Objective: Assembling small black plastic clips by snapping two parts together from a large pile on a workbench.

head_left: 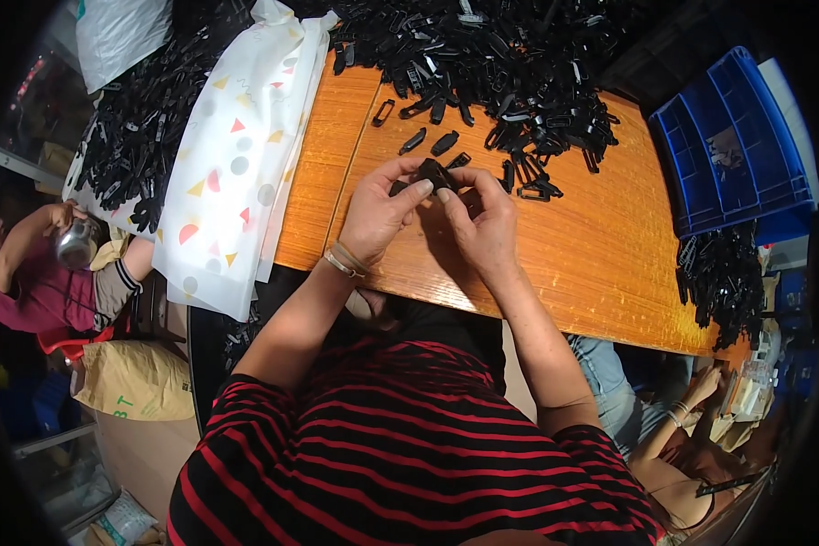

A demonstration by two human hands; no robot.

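Note:
Small black plastic parts (435, 173) are pinched between my two hands over the wooden table (573, 264). My left hand (380, 215) has its thumb and fingers closed on the left side of them. From the right, my right hand (484, 224) grips with thumb and forefinger. Fingers partly cover the parts, so I cannot tell how they fit together. Just beyond lie loose black clip-like pieces (444, 143), some with an oblong opening. Behind these spreads a large heap of similar black parts (482, 68).
A white plastic sheet with coloured shapes (237, 155) drapes over the table's left side, beside another black heap (136, 118). At right, a blue crate (737, 150) stands above more black parts (721, 282). One person (45, 291) sits left, another person's arm (669, 437) shows right.

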